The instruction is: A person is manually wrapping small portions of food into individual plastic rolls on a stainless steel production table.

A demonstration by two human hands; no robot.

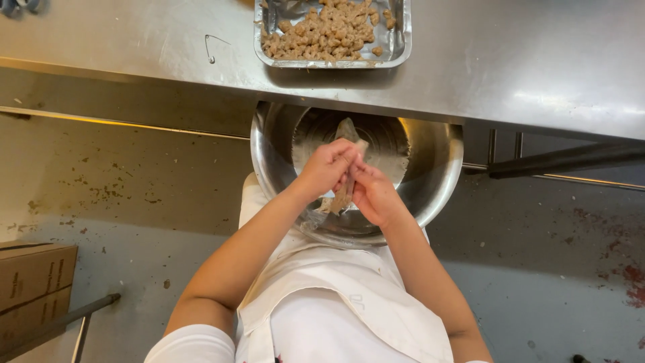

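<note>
Head view: left hand, right hand both pinch long grey-brown strip over steel bowl.

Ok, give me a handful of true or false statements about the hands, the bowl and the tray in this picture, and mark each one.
1. Both hands grip one piece of food over a metal bowl. True: the left hand and the right hand hold a brownish piece above the steel bowl.
2. The foil tray is empty. False: the foil tray holds many small tan pieces.
3. The tray stands on a steel counter. True: it rests on the counter.
4. The bowl stands on the counter beside the tray. False: it sits below the counter's edge, in front of the person's white apron.
5. A cardboard box is at lower left. True: cardboard box.
</note>
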